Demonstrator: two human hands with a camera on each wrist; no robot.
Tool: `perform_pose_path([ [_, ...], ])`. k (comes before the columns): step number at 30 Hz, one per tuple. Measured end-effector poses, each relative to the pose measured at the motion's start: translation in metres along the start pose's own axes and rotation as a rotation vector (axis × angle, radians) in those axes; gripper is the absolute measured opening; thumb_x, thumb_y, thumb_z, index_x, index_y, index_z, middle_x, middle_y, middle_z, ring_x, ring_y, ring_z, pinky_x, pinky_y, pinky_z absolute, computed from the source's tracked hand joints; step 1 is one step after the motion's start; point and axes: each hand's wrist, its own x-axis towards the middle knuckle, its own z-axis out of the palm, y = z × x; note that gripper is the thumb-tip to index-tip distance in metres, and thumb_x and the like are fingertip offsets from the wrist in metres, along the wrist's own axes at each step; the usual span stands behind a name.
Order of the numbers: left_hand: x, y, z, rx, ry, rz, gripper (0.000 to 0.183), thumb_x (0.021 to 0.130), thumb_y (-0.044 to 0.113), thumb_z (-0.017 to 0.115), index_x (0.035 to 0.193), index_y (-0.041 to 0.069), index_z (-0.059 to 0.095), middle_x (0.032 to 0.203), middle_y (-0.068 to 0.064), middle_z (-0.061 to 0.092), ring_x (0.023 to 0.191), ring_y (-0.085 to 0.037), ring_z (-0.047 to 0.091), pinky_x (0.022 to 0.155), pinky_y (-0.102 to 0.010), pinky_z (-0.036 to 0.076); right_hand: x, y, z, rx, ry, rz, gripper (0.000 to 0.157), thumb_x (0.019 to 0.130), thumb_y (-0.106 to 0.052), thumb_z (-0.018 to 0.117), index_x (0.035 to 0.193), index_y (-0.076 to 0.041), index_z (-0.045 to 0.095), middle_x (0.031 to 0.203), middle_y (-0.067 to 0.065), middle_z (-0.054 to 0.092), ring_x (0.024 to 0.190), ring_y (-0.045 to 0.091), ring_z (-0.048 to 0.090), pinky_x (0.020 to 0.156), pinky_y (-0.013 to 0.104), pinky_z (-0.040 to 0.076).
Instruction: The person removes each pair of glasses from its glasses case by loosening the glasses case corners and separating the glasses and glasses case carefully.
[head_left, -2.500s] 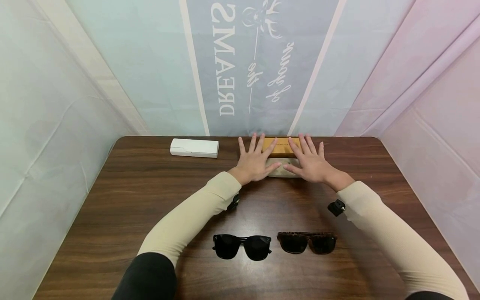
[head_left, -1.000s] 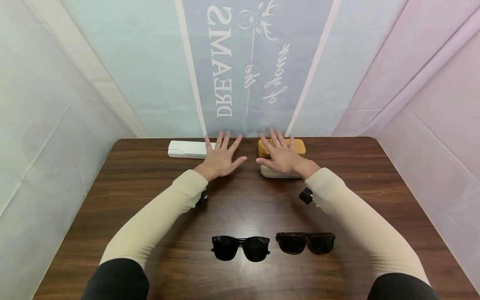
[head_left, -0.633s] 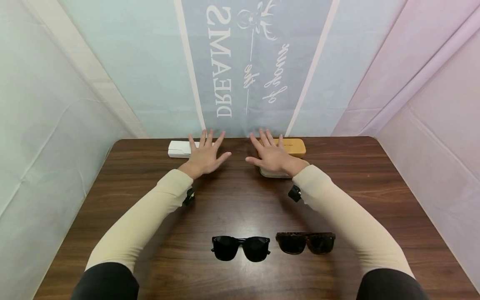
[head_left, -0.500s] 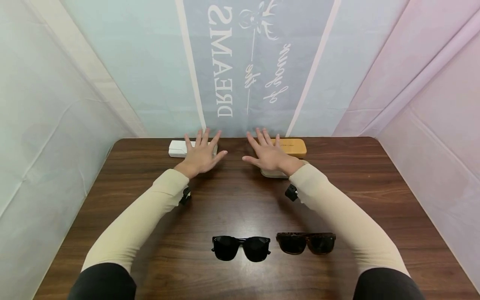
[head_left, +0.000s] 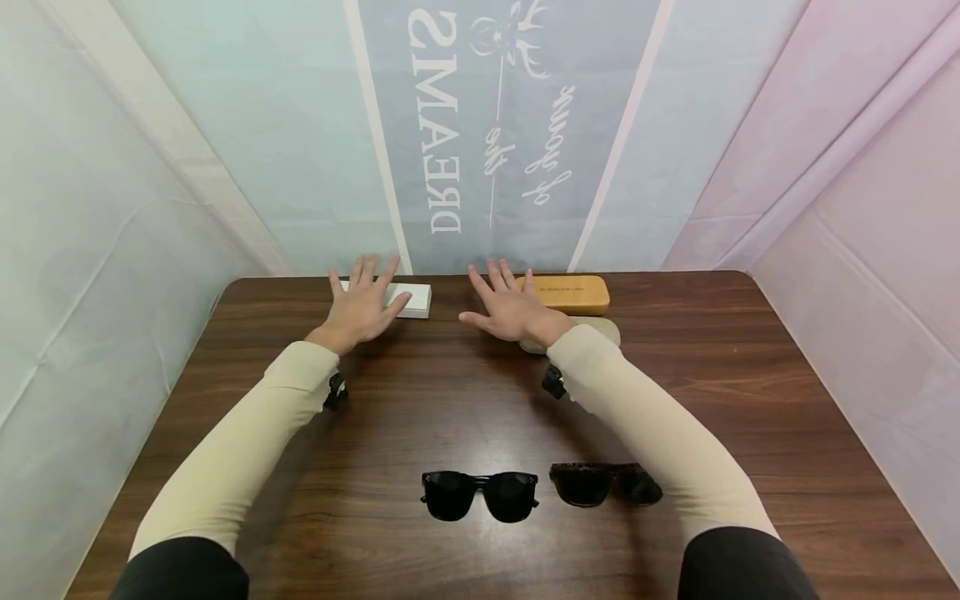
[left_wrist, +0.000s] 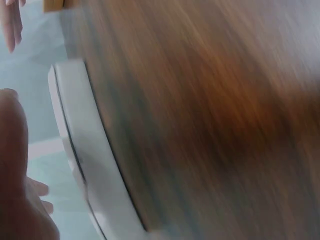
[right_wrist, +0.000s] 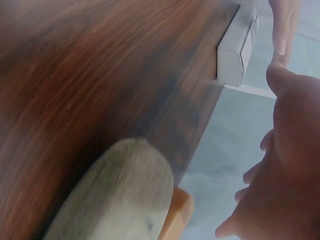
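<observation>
My left hand (head_left: 358, 308), fingers spread, hovers over a white glasses case (head_left: 412, 301) at the table's back left and hides part of it. In the left wrist view the white case (left_wrist: 95, 150) lies apart from the thumb. My right hand (head_left: 510, 310), also with spread fingers, is above the back edge, left of a yellow glasses case (head_left: 572, 295). A beige, rounded glasses case (head_left: 600, 331) lies in front of the yellow one, partly under the right wrist. Neither hand holds anything. Black sunglasses (head_left: 480, 496) and brown tortoiseshell sunglasses (head_left: 585, 485) lie nearer the front.
The dark wood table (head_left: 420, 417) ends at a fabric backdrop (head_left: 495, 125) with white lettering. Pale cloth walls stand at both sides. A small black camera is worn at each wrist. The right sleeve (head_left: 637, 417) passes over the right end of the tortoiseshell sunglasses.
Both hands have moved left with fingers spread, the left from near the yellow case to over the white case. The right has left the yellow case more exposed. Cases and sunglasses stay put.
</observation>
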Motion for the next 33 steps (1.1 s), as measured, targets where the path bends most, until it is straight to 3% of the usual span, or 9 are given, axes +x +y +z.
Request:
perform_pose_path([
  [8,-0.002,-0.035,-0.001,-0.093,0.061,-0.015,0.074,0.107,0.057,0.032,0.165,0.02,0.008,0.168,-0.024,0.004,0.154,-0.042,-0.001,0.11,-0.075,-0.011,0.013,-0.012,0.007,0.035,-0.011,-0.004,0.084,0.106,-0.057,0.042,0.165,-0.018,-0.002,0.168,0.019,-0.011,0.154,0.036,-0.014,0.118,0.064,-0.009],
  [19,-0.015,-0.059,0.006,-0.121,0.053,0.006,0.075,0.106,0.06,0.028,0.165,0.019,0.007,0.167,-0.027,0.006,0.153,-0.044,0.004,0.112,-0.075,-0.008,0.028,-0.03,0.012,0.049,-0.012,-0.007,0.084,0.105,-0.06,0.039,0.165,-0.018,-0.003,0.169,0.018,-0.009,0.155,0.035,-0.011,0.12,0.061,-0.005],
  [25,-0.019,-0.067,0.008,-0.179,0.027,-0.006,0.076,0.107,0.057,0.03,0.165,0.013,0.007,0.165,-0.031,0.006,0.151,-0.051,0.009,0.115,-0.073,0.001,0.04,-0.041,0.019,0.076,0.002,-0.025,0.084,0.106,-0.057,0.041,0.165,-0.017,-0.003,0.17,0.016,-0.006,0.156,0.033,-0.007,0.122,0.056,-0.004],
  [30,-0.019,-0.07,0.012,-0.208,0.018,-0.008,0.075,0.108,0.054,0.031,0.164,0.009,0.008,0.164,-0.032,0.007,0.144,-0.058,0.02,0.114,-0.07,0.017,0.05,-0.05,0.023,0.061,0.033,-0.073,0.085,0.106,-0.053,0.045,0.164,-0.013,-0.002,0.17,0.017,0.003,0.156,0.031,0.004,0.124,0.051,0.009],
  [33,-0.019,-0.07,0.014,-0.21,0.009,-0.006,0.074,0.109,0.052,0.031,0.163,0.004,0.014,0.164,-0.032,0.012,0.143,-0.058,0.024,0.113,-0.069,0.021,0.053,-0.053,0.027,0.079,0.024,-0.09,0.085,0.106,-0.049,0.047,0.164,-0.012,-0.002,0.17,0.018,0.003,0.156,0.03,0.006,0.124,0.045,0.013],
])
